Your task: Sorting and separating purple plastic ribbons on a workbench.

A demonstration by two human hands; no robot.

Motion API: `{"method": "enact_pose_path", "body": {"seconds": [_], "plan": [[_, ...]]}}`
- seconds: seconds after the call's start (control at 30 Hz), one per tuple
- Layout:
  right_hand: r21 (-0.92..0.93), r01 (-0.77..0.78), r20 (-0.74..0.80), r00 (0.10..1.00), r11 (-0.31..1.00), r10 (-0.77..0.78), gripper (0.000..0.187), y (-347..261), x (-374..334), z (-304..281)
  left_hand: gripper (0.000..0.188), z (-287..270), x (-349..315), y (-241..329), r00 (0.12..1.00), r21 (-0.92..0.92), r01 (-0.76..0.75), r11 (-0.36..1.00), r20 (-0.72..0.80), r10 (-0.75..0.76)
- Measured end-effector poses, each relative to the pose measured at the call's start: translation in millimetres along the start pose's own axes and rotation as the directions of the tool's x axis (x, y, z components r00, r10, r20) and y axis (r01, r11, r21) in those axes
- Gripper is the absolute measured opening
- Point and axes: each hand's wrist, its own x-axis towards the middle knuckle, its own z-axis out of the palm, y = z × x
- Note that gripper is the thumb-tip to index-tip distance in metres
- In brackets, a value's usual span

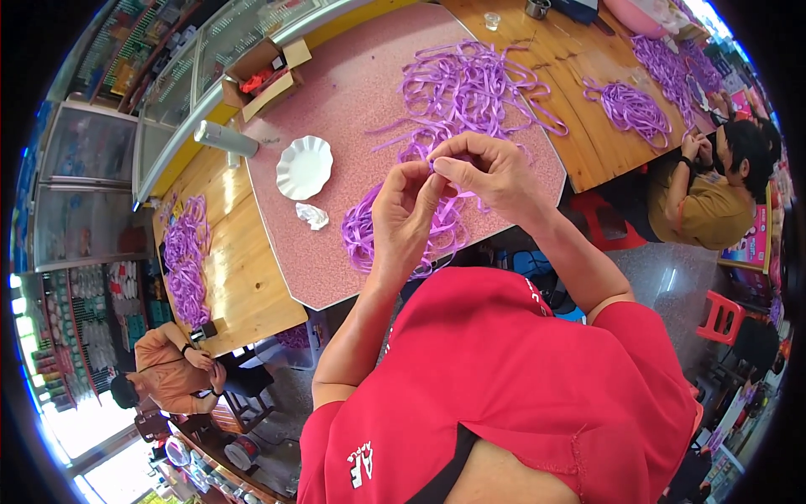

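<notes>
Both my hands meet above the near part of a pink speckled table. My left hand (405, 206) pinches a small bit of purple ribbon between thumb and fingertips. From the right, my right hand (489, 175) pinches the same purple ribbon (431, 166), its thumb against my left fingertips. Most of that piece is hidden by the fingers. Just beneath my hands lies a loose heap of purple ribbon (359, 231). Beyond them spreads a larger tangled heap of purple ribbon (466, 84).
Left on the table (353, 139) are a white scalloped plate (304, 168), crumpled white tissue (312, 217), a grey cylinder (225, 139) and an open cardboard box (267, 80). Two people sit at wooden tables, one left (176, 370), one right (714, 185), near more purple ribbon (630, 109).
</notes>
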Motion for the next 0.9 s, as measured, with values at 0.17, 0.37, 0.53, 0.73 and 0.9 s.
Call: {"method": "enact_pose_path", "body": {"seconds": [0.17,0.37,0.53,0.73,0.9], "plan": [[-0.083,0.057,-0.030,0.998,0.995,-0.059,0.020,2.7,0.4,0.1,0.016,-3.0,0.0,-1.3,0.999,0.070,0.012,0.997,-0.039,-0.010],[-0.224,0.216,0.017,0.976,0.950,-0.218,0.022,-0.1,1.7,-6.4,0.017,-7.4,-0.8,2.9,0.996,0.038,0.035,0.999,-0.083,-0.032],[-0.063,0.211,-0.059,0.975,0.975,-0.215,0.029,-0.9,-0.3,-13.3,0.019,-9.0,-0.4,8.0,0.991,-0.036,0.100,0.994,-0.087,-0.102],[0.019,0.002,-0.028,1.000,1.000,-0.002,0.021,-2.7,0.7,-19.4,0.019,-6.5,0.3,14.2,0.997,-0.028,0.075,0.997,-0.030,-0.076],[0.161,-0.079,0.059,0.996,0.984,0.070,0.022,-1.5,1.0,-20.1,0.018,-7.6,0.5,11.7,0.999,-0.008,0.045,0.999,-0.017,-0.045]]}}
